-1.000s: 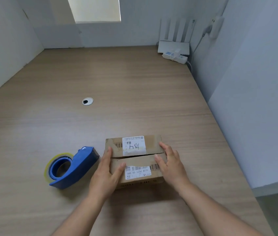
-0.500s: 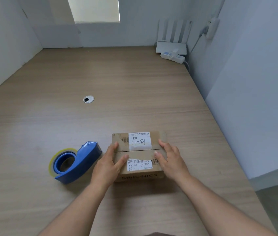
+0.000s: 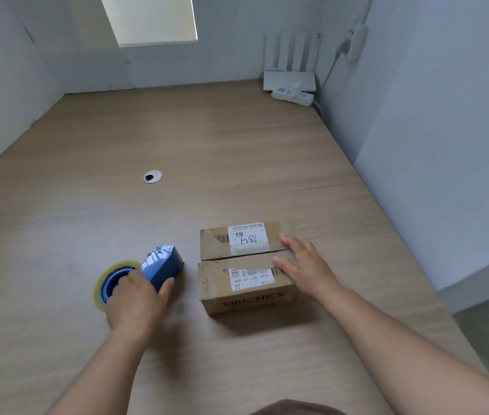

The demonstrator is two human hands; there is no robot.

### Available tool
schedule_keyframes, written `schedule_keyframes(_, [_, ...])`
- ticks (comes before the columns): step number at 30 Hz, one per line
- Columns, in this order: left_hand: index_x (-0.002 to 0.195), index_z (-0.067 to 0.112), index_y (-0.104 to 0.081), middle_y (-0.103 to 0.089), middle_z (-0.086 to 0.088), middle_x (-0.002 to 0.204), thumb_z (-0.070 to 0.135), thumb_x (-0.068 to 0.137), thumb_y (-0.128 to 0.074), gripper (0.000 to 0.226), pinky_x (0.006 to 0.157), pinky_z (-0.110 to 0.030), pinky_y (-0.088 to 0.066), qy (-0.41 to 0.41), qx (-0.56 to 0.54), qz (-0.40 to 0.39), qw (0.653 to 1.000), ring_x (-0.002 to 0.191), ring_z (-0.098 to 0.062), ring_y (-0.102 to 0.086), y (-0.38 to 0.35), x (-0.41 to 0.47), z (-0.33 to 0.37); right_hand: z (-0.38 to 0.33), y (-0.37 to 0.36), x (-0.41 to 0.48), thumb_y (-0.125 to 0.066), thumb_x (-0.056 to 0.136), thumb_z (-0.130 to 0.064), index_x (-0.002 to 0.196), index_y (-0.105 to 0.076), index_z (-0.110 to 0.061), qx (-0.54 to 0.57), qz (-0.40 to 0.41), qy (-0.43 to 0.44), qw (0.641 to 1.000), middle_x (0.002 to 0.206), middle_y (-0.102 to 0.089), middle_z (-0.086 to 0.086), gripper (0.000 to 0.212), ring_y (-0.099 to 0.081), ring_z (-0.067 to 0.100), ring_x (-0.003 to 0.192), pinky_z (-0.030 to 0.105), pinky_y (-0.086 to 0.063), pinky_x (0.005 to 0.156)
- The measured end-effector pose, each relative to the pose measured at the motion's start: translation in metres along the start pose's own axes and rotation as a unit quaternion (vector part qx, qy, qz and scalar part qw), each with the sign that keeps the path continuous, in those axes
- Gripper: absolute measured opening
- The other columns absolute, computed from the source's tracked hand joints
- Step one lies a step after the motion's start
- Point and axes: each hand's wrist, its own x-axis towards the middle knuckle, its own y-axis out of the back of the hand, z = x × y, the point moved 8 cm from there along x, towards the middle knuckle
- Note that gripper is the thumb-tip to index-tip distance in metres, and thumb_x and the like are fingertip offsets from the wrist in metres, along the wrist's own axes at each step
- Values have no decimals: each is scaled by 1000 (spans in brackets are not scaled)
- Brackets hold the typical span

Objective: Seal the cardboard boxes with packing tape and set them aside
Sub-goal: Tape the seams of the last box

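On the wooden worktop [image 3: 237, 151], the left hand [image 3: 135, 304] curled its fingers round the tape dispenser [image 3: 162, 265]. The right hand [image 3: 306, 271], fingers spread, needed to press the cardboard box [image 3: 216, 277] flaps flush.

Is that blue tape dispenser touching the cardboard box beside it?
Apart. The head view shows a clear strip of bare table between the tape dispenser and the left side of the cardboard box.
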Motion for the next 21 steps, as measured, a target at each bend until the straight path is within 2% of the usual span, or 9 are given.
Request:
schedule_keyframes(3, [118,4,-46,-65,-10,103,61,84,-55,67,69,-32,-46,17,53,-72,996,92,-29,-63,-9,12,-2,-3,2,6,-55,94,-40,147,-32,-31,-10,-15,11,1000,138,-41,8,58,-44,22,128,29,-34,106])
schedule_keyframes(5, [100,7,-55,-65,-6,86,56,84,-59,52,61,-28,-43,22,25,-106,994,78,-24,-62,-10,24,-4,-6,3,9,-55,94,-39,147,-32,-31,-14,-26,16,999,139,-40,9,59,-43,22,129,29,-32,107])
schedule_keyframes(7, [82,10,-56,-60,-4,74,52,83,-63,42,55,-28,-38,17,-14,-137,990,68,-20,-58,-6,32,-7,-7,4,13,-55,94,-38,147,-32,-30,-20,-37,21,999,142,-39,8,58,-41,22,131,28,-30,109])
schedule_keyframes(11, [90,17,-58,-62,-3,81,50,83,-65,33,59,-29,-41,-12,-153,-131,979,74,-21,-58,30,25,7,-6,4,15,-55,94,-38,147,-31,-32,-18,-49,23,998,142,-39,7,59,-40,21,132,28,-29,109])
schedule_keyframes(13, [84,20,-61,-64,-3,84,50,81,-68,31,60,-30,-43,-40,-225,-135,964,76,-20,-59,55,13,31,-7,4,15,-55,94,-39,147,-31,-32,-18,-52,25,998,142,-39,7,59,-40,21,131,29,-30,109])
schedule_keyframes(15, [80,20,-65,-67,-2,82,54,77,-70,34,61,-30,-47,-87,-250,-155,952,76,-20,-63,73,-4,62,-6,4,16,-55,94,-39,147,-30,-32,-17,-53,24,998,141,-39,8,59,-41,22,131,30,-31,110])
schedule_keyframes(19, [92,25,-65,-67,4,87,64,73,-67,43,71,-31,-54,-204,-109,-197,953,78,-13,-64,65,-34,117,-6,5,15,-55,94,-41,147,-30,-34,-14,-57,21,998,140,-38,8,59,-42,22,130,30,-33,110])
schedule_keyframes(21, [102,26,-63,-64,7,93,69,75,-61,50,74,-29,-53,-247,-18,-187,951,83,-11,-61,54,-41,131,-6,4,14,-55,93,-43,147,-30,-37,-9,-59,17,998,140,-37,6,60,-42,21,130,31,-34,108])
